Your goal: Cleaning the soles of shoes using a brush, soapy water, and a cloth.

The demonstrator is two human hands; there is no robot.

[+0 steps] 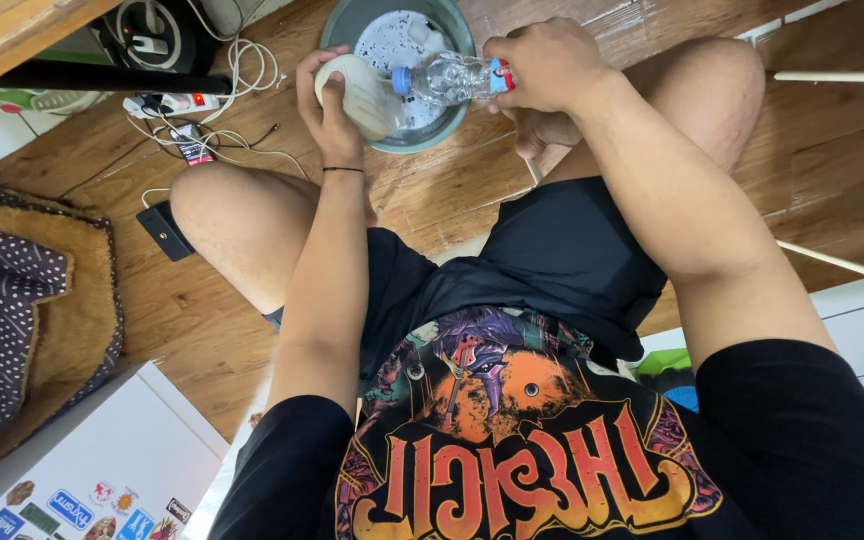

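Gripping one cream bottle (360,95), left hand (327,115); right hand (544,65) clutches one clear bottle (447,78).

Clear plastic bottle (449,77), red-blue label; colourful stickers (82,510) on white surface, bottom left.

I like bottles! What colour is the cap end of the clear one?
Blue, on the clear plastic bottle; the head view shows it.

Bottle and cup over the basin

A clear plastic bottle (449,77) lies tipped sideways, its mouth at a cream cup (360,95), both held above the grey basin's (344,20) near rim.
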